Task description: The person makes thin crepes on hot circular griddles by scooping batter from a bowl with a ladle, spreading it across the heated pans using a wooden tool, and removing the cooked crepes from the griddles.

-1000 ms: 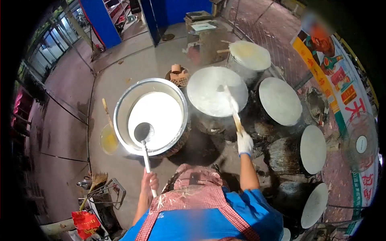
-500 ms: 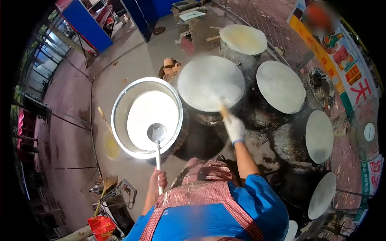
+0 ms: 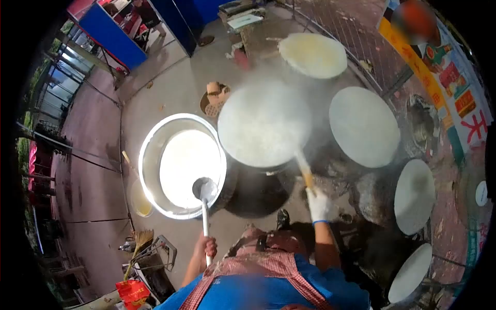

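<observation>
My left hand (image 3: 206, 246) is wrapped round the pale handle of a ladle (image 3: 205, 190), whose round bowl is at the near edge of the white batter (image 3: 187, 160) inside a large metal basin (image 3: 147, 178). My right hand (image 3: 319, 205), in a white glove with a blue cuff, grips a wooden-handled spreader (image 3: 305, 170). The far end of that tool reaches the near right edge of a round griddle (image 3: 261, 124) covered with a pale layer. Steam blurs the griddle and the tool's tip.
More round griddles with pale sheets curve along the right (image 3: 364, 126), (image 3: 415, 196), (image 3: 411, 273); another (image 3: 313, 55) stands at the back. Clay pieces (image 3: 216, 95) lie behind the basin. A yellowish container (image 3: 141, 198) is left of it. A broom (image 3: 142, 238) stands at lower left.
The spreader has moved from the griddle's middle to its near right edge, and my right hand is lower in view. The ladle has shifted right in the basin. Steam is thicker.
</observation>
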Motion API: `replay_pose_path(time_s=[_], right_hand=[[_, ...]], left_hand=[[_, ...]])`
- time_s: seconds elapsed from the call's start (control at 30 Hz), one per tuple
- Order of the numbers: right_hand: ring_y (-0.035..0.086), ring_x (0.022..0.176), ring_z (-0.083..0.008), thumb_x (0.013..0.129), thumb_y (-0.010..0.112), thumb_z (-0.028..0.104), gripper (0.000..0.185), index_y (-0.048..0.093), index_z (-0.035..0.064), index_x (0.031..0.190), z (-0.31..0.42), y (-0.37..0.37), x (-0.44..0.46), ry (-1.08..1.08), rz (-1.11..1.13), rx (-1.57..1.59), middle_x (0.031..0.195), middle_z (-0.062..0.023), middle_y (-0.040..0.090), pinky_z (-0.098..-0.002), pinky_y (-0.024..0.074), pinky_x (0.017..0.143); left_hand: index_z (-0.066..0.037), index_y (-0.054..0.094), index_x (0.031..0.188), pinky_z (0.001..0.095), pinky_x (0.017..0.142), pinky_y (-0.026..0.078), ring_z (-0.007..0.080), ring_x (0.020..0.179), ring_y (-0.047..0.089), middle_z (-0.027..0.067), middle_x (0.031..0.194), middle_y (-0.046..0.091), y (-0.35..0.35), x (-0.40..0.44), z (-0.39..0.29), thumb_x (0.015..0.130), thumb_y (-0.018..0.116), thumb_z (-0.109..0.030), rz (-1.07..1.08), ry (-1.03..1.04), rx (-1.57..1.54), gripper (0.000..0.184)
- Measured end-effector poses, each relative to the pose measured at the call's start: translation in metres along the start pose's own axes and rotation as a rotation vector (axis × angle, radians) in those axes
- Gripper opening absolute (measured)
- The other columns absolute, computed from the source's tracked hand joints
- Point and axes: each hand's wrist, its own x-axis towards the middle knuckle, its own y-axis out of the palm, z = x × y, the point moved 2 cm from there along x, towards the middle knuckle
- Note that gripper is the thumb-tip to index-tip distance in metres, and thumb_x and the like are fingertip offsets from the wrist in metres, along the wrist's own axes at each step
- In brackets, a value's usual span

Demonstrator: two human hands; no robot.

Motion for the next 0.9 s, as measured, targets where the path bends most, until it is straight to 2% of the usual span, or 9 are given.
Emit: replay_pose_path(time_s=[0.07,0.17,0.4,0.47,0.53,0.6,0.77,0.83,0.9], right_hand=[[0.06,0.093,-0.0319,0.083,0.054,0.046,0.039,0.062,0.0182,0.11,0.01,-0.006,0.07,-0.008,-0.066,0.159,0.103,-0.0154,0.062,-0.0379,0.0468,0.078],[0.062,0.084,-0.033,0.081,0.057,0.042,0.045,0.062,0.0038,0.105,0.053,0.009,0.209,0.011,-0.12,-0.117,0.096,-0.0203,0.063,-0.0362,0.0462,0.074],[0.062,0.068,-0.0257,0.075,0.063,0.034,0.039,0.065,0.0022,0.098,0.054,0.059,0.141,-0.049,0.003,0.649,0.075,-0.0168,0.065,-0.0353,0.046,0.065],[0.056,0.051,-0.0165,0.073,0.066,0.026,0.032,0.067,0.0047,0.097,0.063,0.062,0.112,-0.31,0.022,0.278,0.063,-0.0082,0.063,-0.0326,0.0432,0.049],[0.047,0.039,-0.0136,0.076,0.065,0.027,0.031,0.067,0.0064,0.099,0.066,0.021,0.084,0.041,0.049,0.63,0.055,-0.0026,0.055,-0.029,0.036,0.037],[0.041,0.037,-0.0102,0.076,0.067,0.027,0.033,0.064,0.0069,0.103,0.021,0.016,0.088,0.263,0.028,1.025,0.051,0.0015,0.047,-0.0254,0.0322,0.033],[0.042,0.037,-0.0092,0.074,0.07,0.024,0.029,0.067,0.0042,0.096,0.061,0.074,-0.005,0.433,0.215,0.925,0.055,-0.0006,0.053,-0.0267,0.032,0.034],[0.054,0.052,-0.0115,0.074,0.07,0.024,0.035,0.067,0.0012,0.099,0.047,0.061,0.011,0.0,0.044,0.7,0.066,-0.005,0.062,-0.0249,0.041,0.048],[0.057,0.064,-0.0143,0.077,0.066,0.024,0.034,0.065,0.0015,0.102,0.031,0.034,0.047,0.096,-0.009,0.745,0.077,-0.007,0.066,-0.0278,0.0448,0.059]], left_hand=[[-0.025,0.042,0.123,0.0183,0.027,0.025,0.0049,0.036,0.029,-0.0026,0.055,0.032,0.016,-0.007,0.011,0.086,0.038,-0.005,0.016,-0.023,-0.119,0.042],[-0.022,0.041,0.122,0.0182,0.027,0.025,0.005,0.037,0.03,-0.0026,0.055,0.032,0.015,0.0,0.02,0.085,0.04,-0.003,0.089,-0.001,-0.204,0.042],[-0.028,0.037,0.126,0.0174,0.029,0.024,0.0062,0.036,0.027,-0.0004,0.057,0.032,-0.009,-0.009,0.005,0.086,0.041,-0.007,0.098,0.08,-0.015,0.045],[-0.019,0.045,0.112,0.0177,0.028,0.023,0.0061,0.036,0.027,-0.0007,0.055,0.032,-0.008,-0.004,-0.008,0.088,0.042,-0.012,-0.001,-0.012,-0.174,0.026],[-0.009,0.046,0.074,0.0179,0.027,0.024,0.0056,0.034,0.028,-0.0019,0.052,0.032,-0.019,-0.009,-0.015,0.091,0.042,-0.021,0.033,-0.075,-0.177,0.021],[-0.013,0.037,0.064,0.0178,0.027,0.024,0.0053,0.034,0.028,-0.0025,0.051,0.032,-0.013,-0.024,-0.021,0.092,0.041,-0.023,0.007,0.082,0.013,0.03],[-0.014,0.035,0.061,0.0182,0.027,0.026,0.0057,0.034,0.027,-0.0029,0.048,0.031,-0.005,-0.019,-0.04,0.092,0.041,-0.022,-0.018,-0.047,-0.137,0.033],[-0.014,0.035,0.06,0.0189,0.027,0.026,0.006,0.033,0.027,-0.0029,0.046,0.029,-0.006,-0.016,-0.045,0.091,0.042,-0.023,0.004,-0.03,-0.171,0.033],[-0.012,0.034,0.058,0.0195,0.027,0.028,0.0073,0.033,0.028,-0.0015,0.046,0.032,-0.01,-0.015,-0.049,0.09,0.042,-0.027,-0.017,0.004,-0.053,0.036]])
